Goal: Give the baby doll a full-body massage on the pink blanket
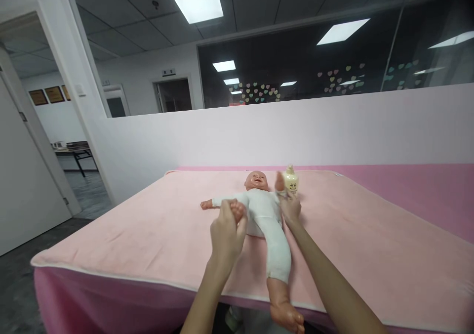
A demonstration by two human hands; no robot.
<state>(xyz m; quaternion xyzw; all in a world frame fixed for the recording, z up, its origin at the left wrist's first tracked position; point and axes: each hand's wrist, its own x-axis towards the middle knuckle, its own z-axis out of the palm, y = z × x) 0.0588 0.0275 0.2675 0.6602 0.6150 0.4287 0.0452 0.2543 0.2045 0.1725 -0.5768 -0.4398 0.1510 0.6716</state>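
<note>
A baby doll (263, 203) with a white cloth body lies on its back, its head toward the far side. My left hand (226, 229) is closed around one of its feet (237, 209), with that leg bent up. The other leg (278, 252) stretches toward me, and its foot hangs over the near edge. Fingers of my right hand (291, 207) are closed on the doll's raised arm, just below its hand (279, 182). The doll's other arm lies stretched out to the left. Right behind my right hand stands a pale yellow pump bottle (291, 180).
A light pink blanket (148, 225) covers the table, over a darker pink cloth (111, 299). Beyond the table is a low white wall (296, 131) with glass above it. To the left are a door (29, 166) and a doorway onto another room.
</note>
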